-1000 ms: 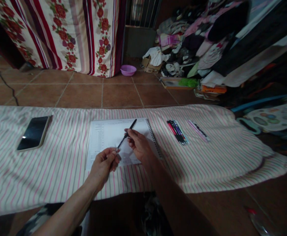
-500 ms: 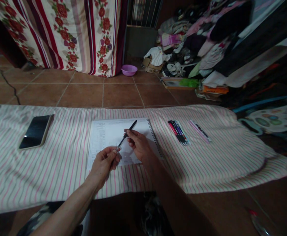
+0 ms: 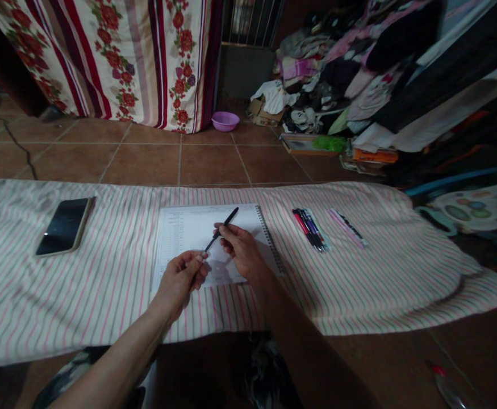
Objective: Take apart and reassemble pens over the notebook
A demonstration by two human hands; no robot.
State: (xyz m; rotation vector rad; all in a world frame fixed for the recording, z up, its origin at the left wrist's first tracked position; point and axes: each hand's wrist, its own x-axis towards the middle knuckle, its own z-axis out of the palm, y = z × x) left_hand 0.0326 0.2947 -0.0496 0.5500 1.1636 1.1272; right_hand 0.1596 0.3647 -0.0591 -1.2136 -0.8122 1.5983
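Note:
A black pen (image 3: 231, 216) slants between my two hands above a spiral notebook (image 3: 197, 218). My left hand (image 3: 187, 271) pinches its lower end near the notebook's front edge. Higher up, my right hand (image 3: 237, 243) grips the pen's darker upper part between thumb and fingers. The notebook lies open on the striped cloth, with its coil along the right side and a printed table down the left of the page. My fingertips partly hide the pen's lower tip.
Several pens (image 3: 310, 230) lie side by side to the right of the notebook, and a pink pen (image 3: 345, 227) is farther right. On the left, a phone (image 3: 64, 227) rests on the striped cloth (image 3: 116, 272). A purple basin (image 3: 225, 121) stands on the floor beyond.
Both hands keep hold of the pen in nearly the same pose. The whole view has shifted very slightly.

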